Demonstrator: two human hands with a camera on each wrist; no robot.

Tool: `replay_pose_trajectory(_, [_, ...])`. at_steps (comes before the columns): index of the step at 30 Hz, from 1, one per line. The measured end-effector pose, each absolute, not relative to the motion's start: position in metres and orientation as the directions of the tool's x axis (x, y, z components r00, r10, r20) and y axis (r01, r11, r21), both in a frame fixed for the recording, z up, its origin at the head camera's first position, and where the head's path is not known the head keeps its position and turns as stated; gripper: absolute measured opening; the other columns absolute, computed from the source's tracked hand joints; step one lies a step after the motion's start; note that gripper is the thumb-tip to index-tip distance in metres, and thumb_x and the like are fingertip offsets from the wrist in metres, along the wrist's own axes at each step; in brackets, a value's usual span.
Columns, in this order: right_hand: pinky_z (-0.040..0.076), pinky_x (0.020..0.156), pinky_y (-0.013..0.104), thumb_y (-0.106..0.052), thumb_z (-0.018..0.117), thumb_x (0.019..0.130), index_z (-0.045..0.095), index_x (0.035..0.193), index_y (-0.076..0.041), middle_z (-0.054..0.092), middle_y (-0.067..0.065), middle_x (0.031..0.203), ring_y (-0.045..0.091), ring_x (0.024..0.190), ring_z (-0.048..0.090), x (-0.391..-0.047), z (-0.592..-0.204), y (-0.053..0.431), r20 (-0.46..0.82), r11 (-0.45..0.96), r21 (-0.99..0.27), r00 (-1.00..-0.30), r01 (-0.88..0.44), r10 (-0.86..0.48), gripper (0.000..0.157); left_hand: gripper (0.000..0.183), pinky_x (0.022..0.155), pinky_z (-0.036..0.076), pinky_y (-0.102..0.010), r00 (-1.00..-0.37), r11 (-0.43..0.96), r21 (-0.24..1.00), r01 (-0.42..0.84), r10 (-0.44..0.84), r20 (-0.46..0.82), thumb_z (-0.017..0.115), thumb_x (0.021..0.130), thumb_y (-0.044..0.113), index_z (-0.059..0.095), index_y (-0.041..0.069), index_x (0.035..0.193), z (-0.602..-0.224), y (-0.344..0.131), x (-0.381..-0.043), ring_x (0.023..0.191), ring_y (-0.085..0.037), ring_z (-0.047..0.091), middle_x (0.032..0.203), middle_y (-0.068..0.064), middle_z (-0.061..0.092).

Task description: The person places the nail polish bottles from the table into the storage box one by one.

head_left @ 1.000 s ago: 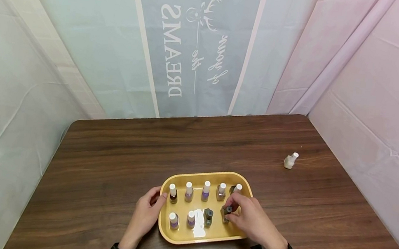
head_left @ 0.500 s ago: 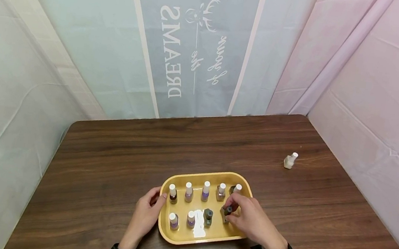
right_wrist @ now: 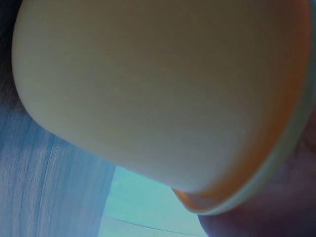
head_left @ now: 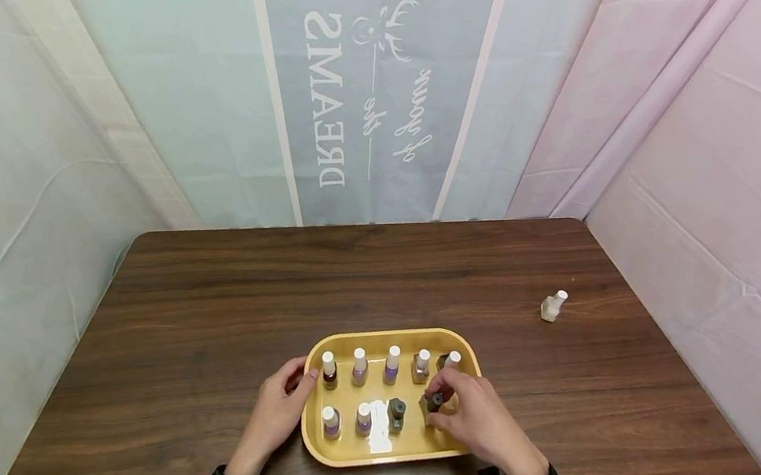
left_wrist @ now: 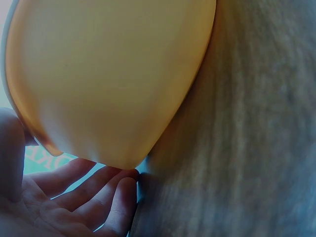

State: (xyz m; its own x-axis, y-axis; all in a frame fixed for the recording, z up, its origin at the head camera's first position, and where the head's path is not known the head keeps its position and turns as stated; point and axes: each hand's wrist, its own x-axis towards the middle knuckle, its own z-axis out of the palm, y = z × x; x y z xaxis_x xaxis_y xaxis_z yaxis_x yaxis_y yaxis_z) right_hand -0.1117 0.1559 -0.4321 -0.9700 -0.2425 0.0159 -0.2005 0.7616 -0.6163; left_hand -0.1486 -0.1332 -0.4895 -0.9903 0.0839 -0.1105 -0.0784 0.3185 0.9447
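A yellow tray (head_left: 412, 444) holds two rows of small nail polish bottles. My left hand (head_left: 280, 406) grips its left end, thumb at the rim; in the left wrist view the fingers (left_wrist: 98, 200) lie against the outer wall. Over the tray's right part, my right hand (head_left: 483, 418) pinches a dark-capped nail polish bottle (head_left: 435, 403) in the front row. Beside it stands another dark-capped bottle (head_left: 397, 415). A white-capped bottle (head_left: 453, 359) behind the right hand is partly hidden. The tray's wall (right_wrist: 148, 89) fills most of the right wrist view and hides the fingertips.
Apart from the tray, a pale white-capped bottle (head_left: 553, 306) stands at the right of the dark wooden table (head_left: 239, 283). A printed curtain (head_left: 382, 111) hangs behind the table's far edge, with pale cloth walls at both sides.
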Motion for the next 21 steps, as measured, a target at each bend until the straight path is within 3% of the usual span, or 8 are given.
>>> replay_pose_trajectory(11, [0.044,0.066,0.020,-0.025,0.083,0.074,0.063,0.093,-0.018,0.065,-0.009,0.090,0.008,0.080,0.059,-0.1129,-0.4314,0.1599,-0.013,0.735,-0.652,-0.967,-0.186,-0.255,0.028,0.037,0.072,0.053,-0.018,-0.990,0.319,0.945,-0.079,0.086,-0.112,0.056,0.098,0.028,0.059,0.005,0.127,-0.4899,-0.1328,-0.1490,0.094,-0.016,0.065,0.112,-0.015,0.067])
replay_pose_trajectory(17, [0.046,0.070,0.023,-0.030,0.083,0.074,0.066,0.094,-0.019,0.067,-0.009,0.090,0.003,0.082,0.057,-0.1121,-0.4323,0.1593,0.071,0.732,-0.644,-0.970,-0.221,-0.231,0.028,0.037,0.072,0.054,-0.020,-0.992,0.327,0.943,-0.055,0.087,-0.088,0.055,0.099,0.028,0.060,0.003,0.126,-0.4917,-0.1328,-0.1490,0.093,-0.016,0.066,0.112,-0.016,0.067])
replay_pose_trajectory(21, [0.048,0.071,0.027,-0.028,0.081,0.076,0.066,0.094,-0.019,0.067,-0.006,0.090,0.009,0.082,0.058,-0.1118,-0.4310,0.1594,0.151,0.722,-0.642,-0.965,-0.259,-0.213,0.025,0.036,0.072,0.054,-0.019,-0.992,0.320,0.945,-0.069,0.079,-0.100,0.056,0.098,0.027,0.060,0.005,0.126,-0.4916,-0.1325,-0.1490,0.095,-0.017,0.066,0.112,-0.016,0.067])
